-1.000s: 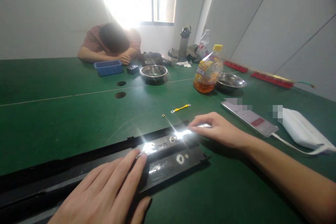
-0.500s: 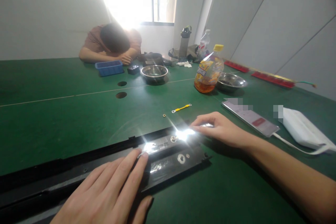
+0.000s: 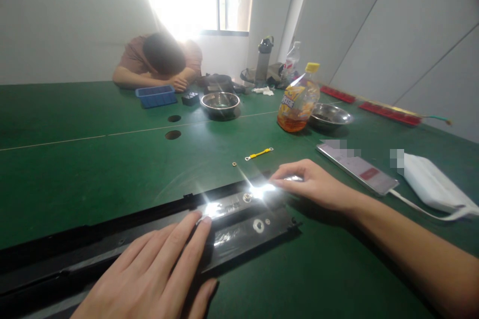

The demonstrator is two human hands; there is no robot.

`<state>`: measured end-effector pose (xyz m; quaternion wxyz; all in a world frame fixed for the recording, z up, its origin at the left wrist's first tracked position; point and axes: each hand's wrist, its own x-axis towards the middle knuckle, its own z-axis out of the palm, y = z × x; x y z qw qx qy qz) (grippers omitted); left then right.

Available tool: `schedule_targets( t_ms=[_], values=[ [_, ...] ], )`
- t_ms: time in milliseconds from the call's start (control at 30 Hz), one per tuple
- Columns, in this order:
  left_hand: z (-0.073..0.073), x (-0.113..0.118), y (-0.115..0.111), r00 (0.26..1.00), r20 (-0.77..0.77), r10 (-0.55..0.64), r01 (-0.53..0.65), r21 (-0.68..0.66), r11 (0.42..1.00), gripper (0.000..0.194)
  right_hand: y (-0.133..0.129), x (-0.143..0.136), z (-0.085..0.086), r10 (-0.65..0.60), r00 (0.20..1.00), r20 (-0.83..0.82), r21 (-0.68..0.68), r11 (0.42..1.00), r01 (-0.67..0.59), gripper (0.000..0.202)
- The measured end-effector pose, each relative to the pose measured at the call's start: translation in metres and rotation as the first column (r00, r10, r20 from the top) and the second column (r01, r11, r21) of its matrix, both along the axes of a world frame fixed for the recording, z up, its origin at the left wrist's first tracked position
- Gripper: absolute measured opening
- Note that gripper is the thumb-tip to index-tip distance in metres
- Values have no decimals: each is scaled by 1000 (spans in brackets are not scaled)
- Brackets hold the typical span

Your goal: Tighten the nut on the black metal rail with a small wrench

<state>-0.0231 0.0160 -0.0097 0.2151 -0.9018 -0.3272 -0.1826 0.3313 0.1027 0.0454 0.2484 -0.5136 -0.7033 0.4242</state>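
Observation:
My left hand lies flat with fingers stretched out across a long black housing, its fingertips against the shiny strip inside. At the housing's right end, my right hand pinches a bright metal tool that looks like a wrench. Glare washes out the tool's head, which reaches toward a nut on the strip. A round pale washer-like piece sits on the housing's near side. Beyond the housing lie a small brass-coloured nut and a short yellow cable with ring ends.
A phone with a white cable lies right of my right hand, beside a white power bank. Farther back stand a yellow-capped bottle, two metal bowls and a blue bin. A person rests head-down across the green table.

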Motion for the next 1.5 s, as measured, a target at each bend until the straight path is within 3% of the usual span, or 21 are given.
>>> schedule_targets(
  t_ms=[733, 1500],
  values=[
    [0, -1, 1, 999, -8, 33, -33, 15, 999, 80, -1, -2, 5, -15, 1000, 19, -14, 1000, 15, 41],
    [1, -2, 1, 1000, -2, 16, -16, 16, 1000, 81, -1, 0, 3, -8, 1000, 13, -19, 1000, 8, 35]
  ],
)
